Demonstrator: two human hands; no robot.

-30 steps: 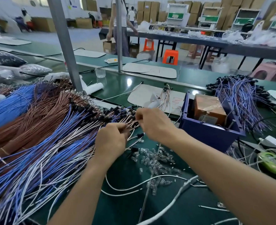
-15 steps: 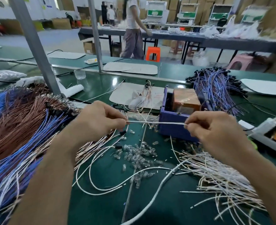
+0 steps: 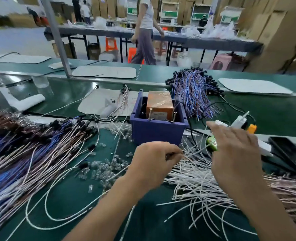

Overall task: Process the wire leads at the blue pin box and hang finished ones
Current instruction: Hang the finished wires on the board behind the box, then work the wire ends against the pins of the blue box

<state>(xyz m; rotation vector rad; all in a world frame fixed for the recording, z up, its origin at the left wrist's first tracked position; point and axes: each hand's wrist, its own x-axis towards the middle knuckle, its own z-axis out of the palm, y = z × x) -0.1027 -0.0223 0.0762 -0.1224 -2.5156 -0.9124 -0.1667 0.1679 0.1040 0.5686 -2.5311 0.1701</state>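
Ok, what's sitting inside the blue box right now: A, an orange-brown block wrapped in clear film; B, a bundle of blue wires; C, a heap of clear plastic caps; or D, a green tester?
A: the blue box holds an orange-brown block under shiny film, while the blue wires lie behind the box and the clear caps lie on the mat in front of it.

A factory assembly floor: long green desk lines heaped with wire leads, stacked cardboard cartons along the walls, and plastic stools between the rows.
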